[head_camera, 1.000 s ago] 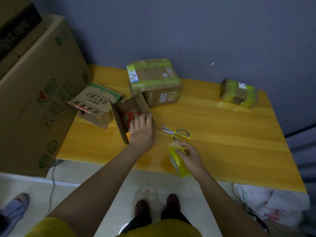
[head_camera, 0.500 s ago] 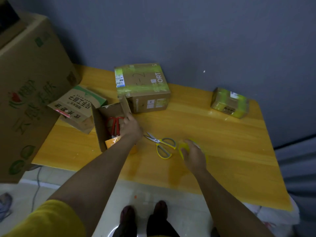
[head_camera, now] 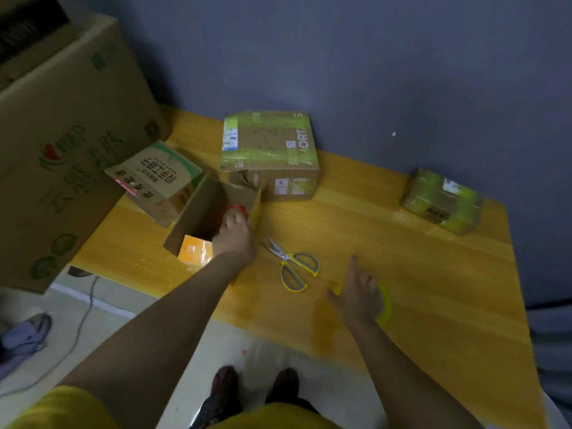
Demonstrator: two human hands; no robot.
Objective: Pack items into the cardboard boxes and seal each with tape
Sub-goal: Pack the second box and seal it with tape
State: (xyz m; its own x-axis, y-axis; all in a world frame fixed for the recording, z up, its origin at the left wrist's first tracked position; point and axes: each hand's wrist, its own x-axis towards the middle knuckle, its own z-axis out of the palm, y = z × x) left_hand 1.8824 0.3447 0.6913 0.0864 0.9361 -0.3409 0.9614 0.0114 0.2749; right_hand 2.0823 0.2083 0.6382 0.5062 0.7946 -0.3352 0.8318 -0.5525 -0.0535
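Left hand (head_camera: pixel 234 239) gripped open box (head_camera: pixel 204 209) wall, frame centre; right hand (head_camera: pixel 359 292) spread flat over tape (head_camera: pixel 384 301), lower right.

Dim, flat indoor light; source not visible. Soft sheen on table (head_camera: pixel 402 274) — faint reflection near its front edge. Right hand (head_camera: pixel 359 292) and yellow tape roll (head_camera: pixel 385 301) motion-blurred. Wide-angle bowing at frame edges — overall soft, noisy, bluish cast.
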